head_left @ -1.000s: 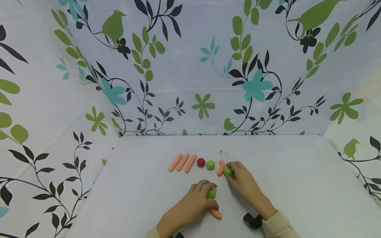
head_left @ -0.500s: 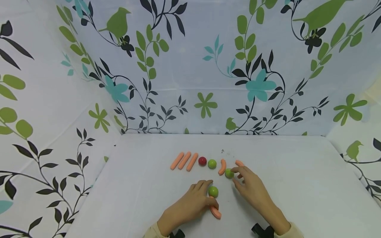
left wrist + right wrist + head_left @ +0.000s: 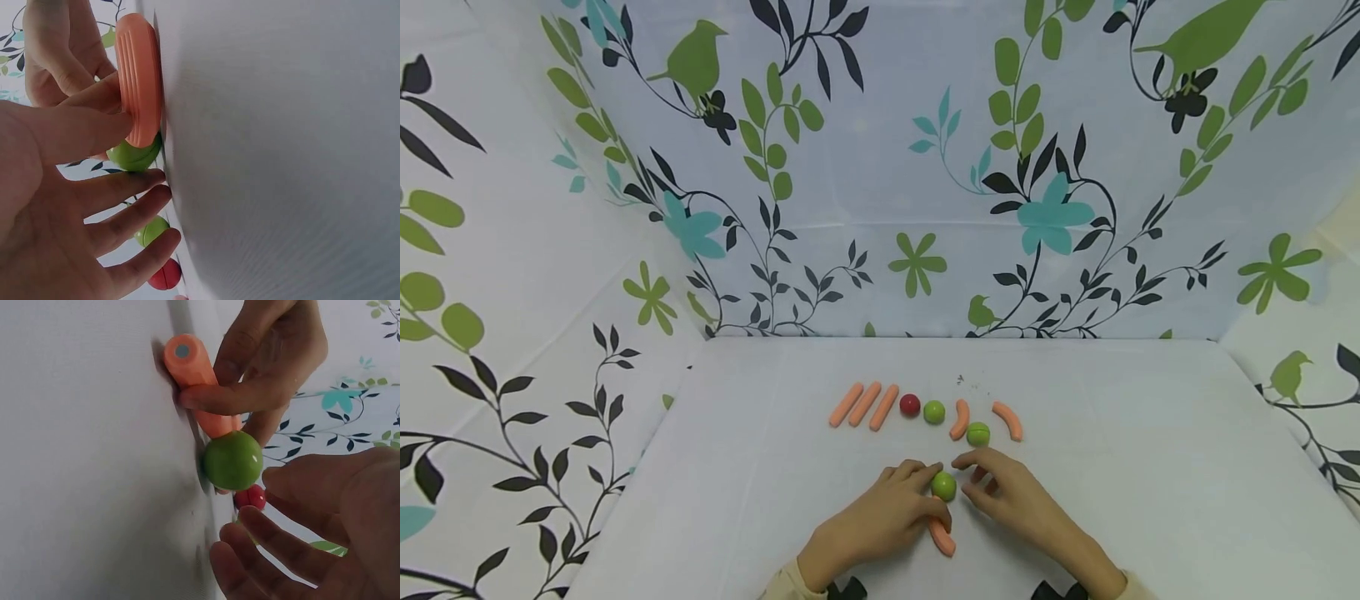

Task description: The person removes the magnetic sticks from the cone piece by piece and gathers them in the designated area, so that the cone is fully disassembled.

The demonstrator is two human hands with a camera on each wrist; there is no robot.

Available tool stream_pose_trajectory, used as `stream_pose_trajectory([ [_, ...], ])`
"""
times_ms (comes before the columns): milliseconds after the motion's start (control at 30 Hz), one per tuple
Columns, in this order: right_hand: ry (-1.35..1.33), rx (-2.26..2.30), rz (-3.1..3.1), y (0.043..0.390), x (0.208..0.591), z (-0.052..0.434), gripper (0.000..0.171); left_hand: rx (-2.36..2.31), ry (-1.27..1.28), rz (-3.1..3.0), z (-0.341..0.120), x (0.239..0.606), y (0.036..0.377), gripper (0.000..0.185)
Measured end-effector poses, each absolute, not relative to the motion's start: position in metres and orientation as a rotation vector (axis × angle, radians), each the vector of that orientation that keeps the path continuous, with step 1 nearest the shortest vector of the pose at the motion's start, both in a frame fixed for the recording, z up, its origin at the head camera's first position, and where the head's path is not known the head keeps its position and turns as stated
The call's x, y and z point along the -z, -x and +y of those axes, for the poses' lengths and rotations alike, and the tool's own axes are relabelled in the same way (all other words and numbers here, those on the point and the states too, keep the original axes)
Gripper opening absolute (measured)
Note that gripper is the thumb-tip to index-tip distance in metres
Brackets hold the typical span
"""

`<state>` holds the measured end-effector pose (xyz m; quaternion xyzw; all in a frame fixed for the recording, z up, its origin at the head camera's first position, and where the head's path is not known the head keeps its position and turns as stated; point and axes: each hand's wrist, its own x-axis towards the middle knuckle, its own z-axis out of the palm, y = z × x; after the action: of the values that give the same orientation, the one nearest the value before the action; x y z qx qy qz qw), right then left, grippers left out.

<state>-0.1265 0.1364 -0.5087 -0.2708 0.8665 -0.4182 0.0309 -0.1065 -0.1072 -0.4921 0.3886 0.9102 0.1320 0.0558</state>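
Tabletop [image 3: 1150, 467]: flat, covered in plain white cloth, lightly creased.

Surround: three cloth walls [image 3: 880, 167] printed with green birds, green and black leaves and teal flowers enclose the tabletop at back, left and right.

Row at mid-tabletop, left to right: three straight orange sausages [image 3: 865, 406] lying side by side; a red ball [image 3: 910, 405]; a green ball [image 3: 934, 412]; a curved orange sausage [image 3: 959, 419]; a second green ball [image 3: 977, 434] just beside it; another curved sausage [image 3: 1008, 420].

Near edge: a third green ball [image 3: 943, 486] with an orange sausage piece [image 3: 942, 537] just behind it, both lying on the cloth.

Left hand [image 3: 880, 517]: thumb pressed on the sausage piece, fingertips against the near green ball.

Right hand [image 3: 1011, 500]: fingers spread and relaxed close beside the same ball, holding nothing; whether they touch it cannot be told.

The two hands sit close together, one on each side of the near green ball.
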Motion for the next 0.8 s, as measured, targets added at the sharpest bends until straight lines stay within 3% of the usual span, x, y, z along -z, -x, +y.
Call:
stream_pose_trajectory([
  [233, 0.809, 1.265, 2.574, 0.125, 0.512, 0.133, 0.028, -0.401, -1.186, 2.773, -0.108, 0.494, 0.108, 0.033],
  [800, 0.857, 1.286, 2.661, 0.124, 0.522, 0.130, 0.035, -0.445, -1.174, 2.788, -0.112, 0.494, 0.113, 0.014],
])
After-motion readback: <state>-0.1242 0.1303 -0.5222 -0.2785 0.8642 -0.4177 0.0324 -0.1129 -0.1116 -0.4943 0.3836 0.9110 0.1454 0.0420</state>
